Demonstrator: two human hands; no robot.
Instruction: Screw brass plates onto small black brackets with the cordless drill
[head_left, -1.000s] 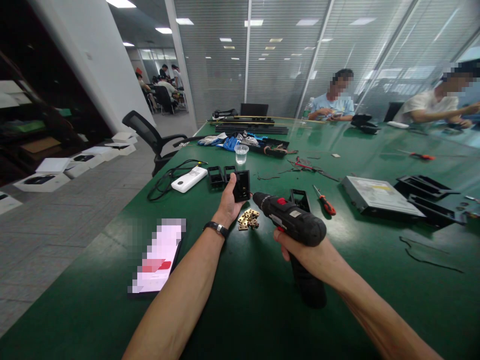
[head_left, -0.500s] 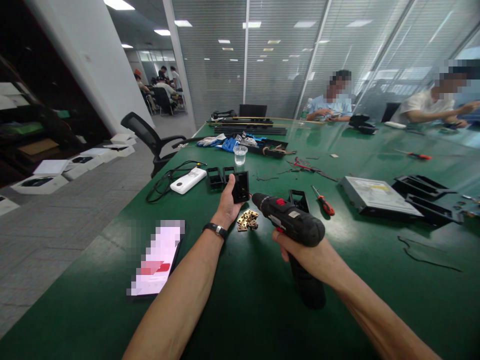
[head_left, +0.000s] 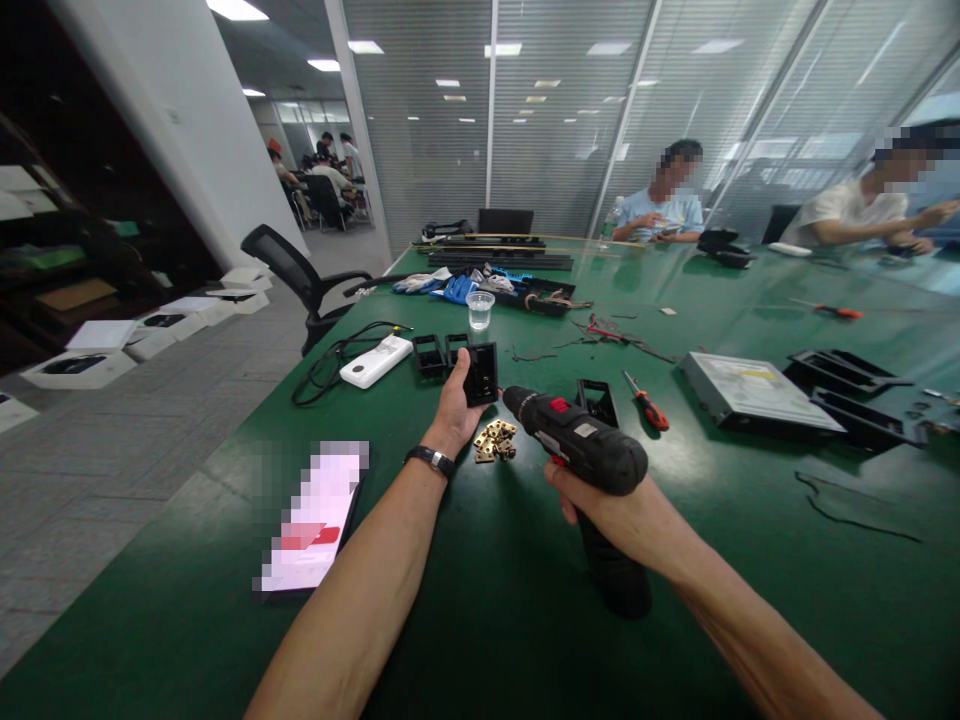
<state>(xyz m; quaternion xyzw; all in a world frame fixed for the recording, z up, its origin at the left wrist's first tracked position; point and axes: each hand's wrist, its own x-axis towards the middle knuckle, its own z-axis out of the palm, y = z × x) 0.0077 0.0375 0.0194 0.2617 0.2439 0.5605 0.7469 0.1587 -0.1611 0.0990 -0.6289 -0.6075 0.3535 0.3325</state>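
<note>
My left hand (head_left: 453, 408) grips a small black plastic bracket (head_left: 482, 372), held upright just above the green table (head_left: 480, 620). My right hand (head_left: 609, 510) is wrapped round the handle of a black cordless drill (head_left: 577, 445) with a red switch. The drill's nose points at the bracket's right side and sits right against it. A small heap of brass fittings (head_left: 495, 440) lies on the table between both hands. Two more black brackets (head_left: 441, 352) stand behind my left hand, and another black frame (head_left: 598, 400) lies behind the drill.
A phone (head_left: 315, 520) lies at near left, a white power bank (head_left: 376, 360) with cable beyond it. A plastic cup (head_left: 481, 309), red-handled screwdriver (head_left: 646, 400), a flat metal drive (head_left: 757, 392) and black trays (head_left: 855, 385) are farther back. Two people sit at the far side.
Almost nothing: the view has shifted slightly, and both hands keep their grip with the drill's nose still at the bracket.
</note>
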